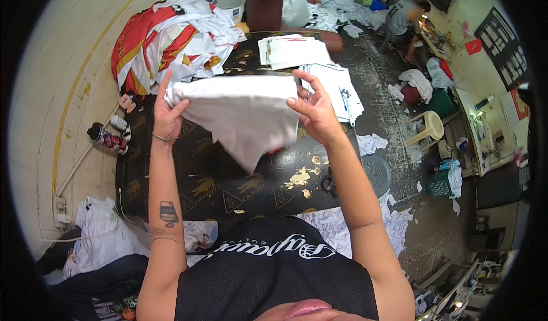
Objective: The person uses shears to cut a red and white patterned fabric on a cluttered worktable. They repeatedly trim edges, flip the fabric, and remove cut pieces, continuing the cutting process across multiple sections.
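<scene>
Hands (165,112) (314,112) grip white cloth (242,115) at both ends, long axis left-right, corner hanging down.

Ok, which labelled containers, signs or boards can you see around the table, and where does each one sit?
Spray can: lying on the floor left of the black table, by the left hand; dark cylinder, red patterned label.
White bucket: far end of table, round, plain.
Wall board: upper right, dark, with pale sheets.
Red sign: beside that board, small, square.
Wall calendar: right wall, white and red.
</scene>
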`<move>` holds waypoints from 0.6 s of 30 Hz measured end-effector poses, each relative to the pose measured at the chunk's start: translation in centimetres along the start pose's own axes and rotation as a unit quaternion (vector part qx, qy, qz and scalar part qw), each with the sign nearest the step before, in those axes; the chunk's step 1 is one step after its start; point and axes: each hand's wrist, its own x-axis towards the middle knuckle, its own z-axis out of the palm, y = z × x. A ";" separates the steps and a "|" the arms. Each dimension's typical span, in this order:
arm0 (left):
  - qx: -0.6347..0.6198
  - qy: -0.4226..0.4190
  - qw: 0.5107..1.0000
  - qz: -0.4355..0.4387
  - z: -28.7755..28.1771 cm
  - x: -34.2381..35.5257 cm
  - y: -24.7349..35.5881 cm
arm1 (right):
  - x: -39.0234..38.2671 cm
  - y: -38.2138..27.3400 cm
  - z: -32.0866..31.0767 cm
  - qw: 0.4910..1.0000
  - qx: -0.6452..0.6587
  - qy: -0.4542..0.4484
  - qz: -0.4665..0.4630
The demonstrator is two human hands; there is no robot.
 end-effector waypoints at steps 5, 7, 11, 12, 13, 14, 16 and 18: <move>0.409 0.010 0.912 -0.017 -0.3 -3.4 -0.6 | -0.9 1.8 -2.0 0.988 -0.146 -0.016 -0.056; 0.542 0.077 0.837 0.019 -0.4 -7.7 -5.1 | -3.1 6.3 -4.2 0.942 -0.334 0.038 0.000; 0.650 -0.013 0.751 0.113 -1.4 -18.1 -12.3 | -11.6 16.7 -6.9 0.847 -0.528 0.051 0.042; 0.642 -0.078 0.762 0.032 -2.0 -20.0 -13.0 | -13.7 18.2 -7.5 0.811 -0.583 0.002 0.046; 0.627 -0.142 0.762 -0.078 -2.7 -21.7 -13.0 | -15.1 19.0 -8.2 0.760 -0.641 -0.041 0.101; 0.610 -0.198 0.752 -0.151 -3.6 -22.5 -12.8 | -16.1 19.1 -8.9 0.735 -0.649 -0.083 0.176; 0.553 -0.212 0.769 -0.242 -5.4 -22.0 -11.6 | -15.5 18.2 -10.1 0.774 -0.583 -0.155 0.190; 0.546 -0.177 0.774 -0.269 -7.0 -19.1 -10.6 | -12.0 16.5 -11.4 0.802 -0.512 -0.171 0.257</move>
